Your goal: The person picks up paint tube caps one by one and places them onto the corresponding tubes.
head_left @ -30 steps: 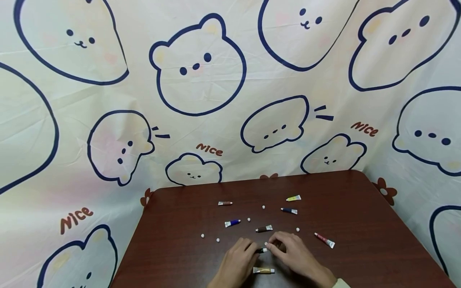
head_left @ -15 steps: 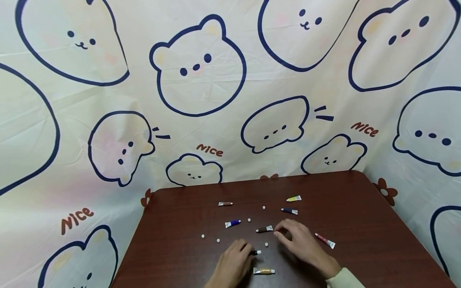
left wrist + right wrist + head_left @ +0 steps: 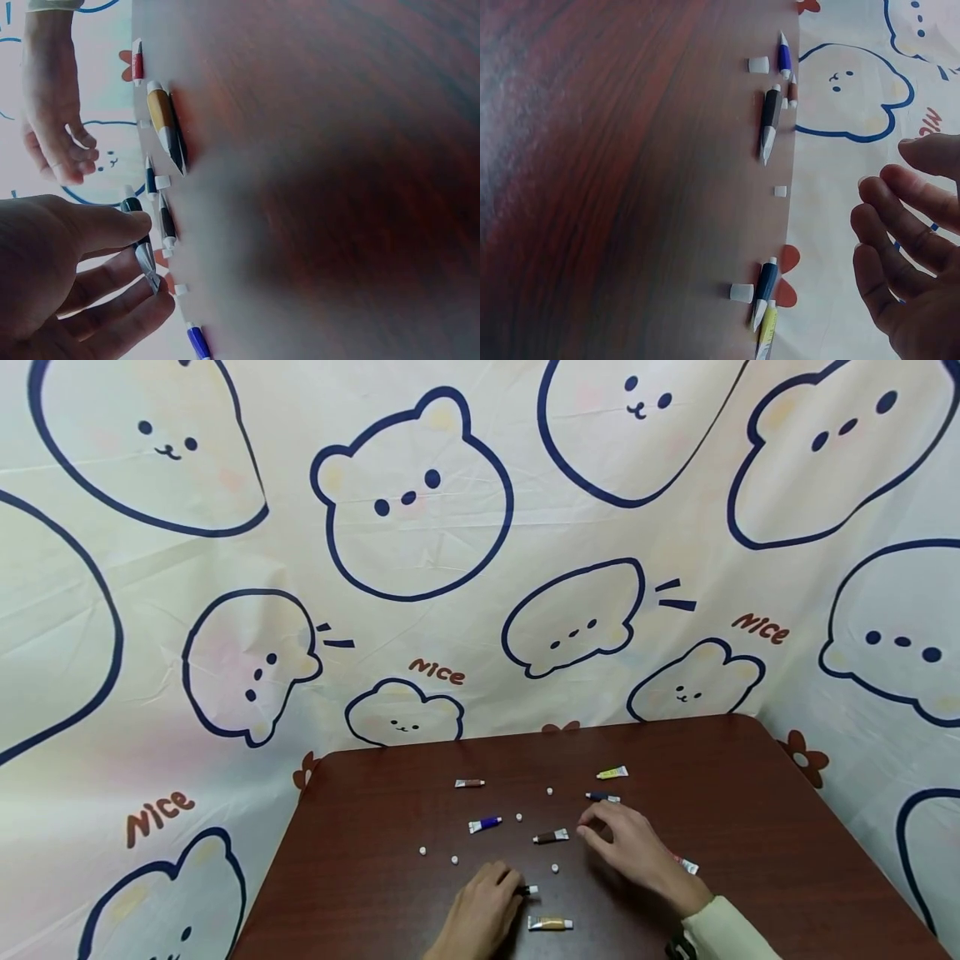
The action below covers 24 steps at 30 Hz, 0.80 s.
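Left hand (image 3: pixel 480 906): I see it pinching a slim black-and-silver paint tube (image 3: pixel 145 253).
Right hand (image 3: pixel 633 852): thumb and fingers apart, raised.
Brown wood-grain table (image 3: pixel 352 893): side edges well apart from both hands.

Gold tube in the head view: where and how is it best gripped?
Probably by the body of the gold tube, near its white end: it is full there, while the silver tail tapers thin. It lies crosswise before the person, so come from above and pinch its long sides. The right hand, holding nothing visible, suits; the left hand pinches the black tube.
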Available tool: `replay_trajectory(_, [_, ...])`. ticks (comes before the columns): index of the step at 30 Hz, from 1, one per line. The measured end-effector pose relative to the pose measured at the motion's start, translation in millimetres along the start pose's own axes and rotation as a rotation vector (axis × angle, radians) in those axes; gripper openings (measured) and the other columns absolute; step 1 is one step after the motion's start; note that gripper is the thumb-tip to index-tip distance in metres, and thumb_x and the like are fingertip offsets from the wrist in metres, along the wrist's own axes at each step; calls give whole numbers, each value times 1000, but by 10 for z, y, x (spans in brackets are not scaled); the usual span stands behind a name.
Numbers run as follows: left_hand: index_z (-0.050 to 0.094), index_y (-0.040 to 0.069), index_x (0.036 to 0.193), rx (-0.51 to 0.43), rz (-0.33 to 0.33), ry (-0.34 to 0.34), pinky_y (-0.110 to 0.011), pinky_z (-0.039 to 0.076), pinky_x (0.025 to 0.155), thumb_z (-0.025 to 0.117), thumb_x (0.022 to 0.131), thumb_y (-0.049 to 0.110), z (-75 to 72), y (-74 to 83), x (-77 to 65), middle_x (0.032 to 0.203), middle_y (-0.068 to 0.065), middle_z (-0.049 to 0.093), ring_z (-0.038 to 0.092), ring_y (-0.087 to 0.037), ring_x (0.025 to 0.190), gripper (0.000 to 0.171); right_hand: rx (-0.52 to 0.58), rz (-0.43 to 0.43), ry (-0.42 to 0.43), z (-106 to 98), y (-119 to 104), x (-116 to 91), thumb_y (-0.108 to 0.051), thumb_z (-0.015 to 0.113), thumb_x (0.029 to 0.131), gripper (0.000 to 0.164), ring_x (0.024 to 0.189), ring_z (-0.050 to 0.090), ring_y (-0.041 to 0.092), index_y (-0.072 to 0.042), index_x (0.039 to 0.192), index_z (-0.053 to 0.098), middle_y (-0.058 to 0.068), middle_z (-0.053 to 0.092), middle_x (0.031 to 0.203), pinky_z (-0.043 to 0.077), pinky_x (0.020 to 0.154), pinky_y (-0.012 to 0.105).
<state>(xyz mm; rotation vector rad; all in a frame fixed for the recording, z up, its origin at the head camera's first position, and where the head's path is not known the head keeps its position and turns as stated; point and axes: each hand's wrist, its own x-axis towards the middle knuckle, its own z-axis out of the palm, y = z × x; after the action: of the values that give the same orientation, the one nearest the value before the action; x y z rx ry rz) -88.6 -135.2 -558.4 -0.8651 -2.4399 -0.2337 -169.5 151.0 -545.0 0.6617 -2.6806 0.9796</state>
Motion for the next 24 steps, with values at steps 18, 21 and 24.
replay_trajectory(18, [70, 17, 97, 19, -31, -19, -25, 55, 70, 94, 80, 16, 26, -29, -79, 94, 6, 66, 62, -12, 87, 29, -39, 71, 25, -102, 304, 209, -21, 84, 98, 9, 88, 64, 3, -24, 102, 76, -11, 73, 101, 58, 78, 31])
replay_trajectory(21, [70, 18, 96, 18, -37, -27, -24, 53, 67, 93, 81, 16, 31, -33, -91, 93, 5, 66, 61, -12, 85, 28, -52, 82, 8, -115, 343, 239, -23, 83, 99, 8, 89, 65, 5, -22, 104, 77, -8, 74, 103, 58, 78, 31])
replay_trajectory(24, [69, 18, 94, 16, -40, -29, -23, 51, 64, 94, 81, 17, 31, -34, -101, 91, 6, 65, 60, -11, 83, 29, -51, 92, -10, -128, 393, 275, -22, 82, 100, 8, 91, 68, 8, -19, 105, 77, -6, 76, 105, 59, 78, 32])
